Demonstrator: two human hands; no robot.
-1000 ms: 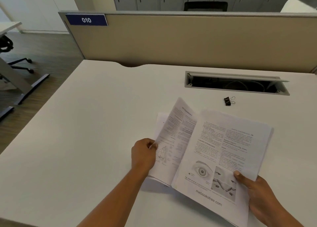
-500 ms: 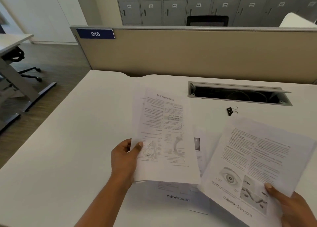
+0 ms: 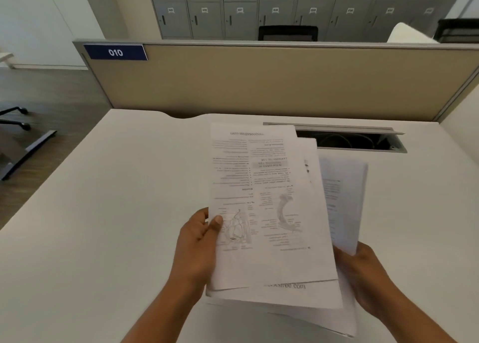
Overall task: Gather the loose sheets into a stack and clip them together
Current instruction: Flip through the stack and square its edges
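Observation:
Printed sheets [image 3: 269,213] with text and anatomical drawings are lifted above the white desk [image 3: 103,226], roughly overlapped, upside down to me. My left hand [image 3: 199,241] grips their left edge, thumb on top. My right hand [image 3: 365,272] holds another blurred sheet [image 3: 342,200] at its lower end, tucked behind the right side of the pile. More sheets [image 3: 305,314] show beneath the pile; I cannot tell whether they lie on the desk. The binder clip is hidden behind the paper.
An open cable tray slot [image 3: 355,140] is sunk into the desk just beyond the sheets. A beige partition [image 3: 259,83] with a "010" label closes off the far edge. Grey lockers stand behind. A chair base [image 3: 18,119] is on the floor at left.
My right hand swung its sheet in from the right and behind the sheets in my left hand. The pile now covers the binder clip. The camera has tilted up.

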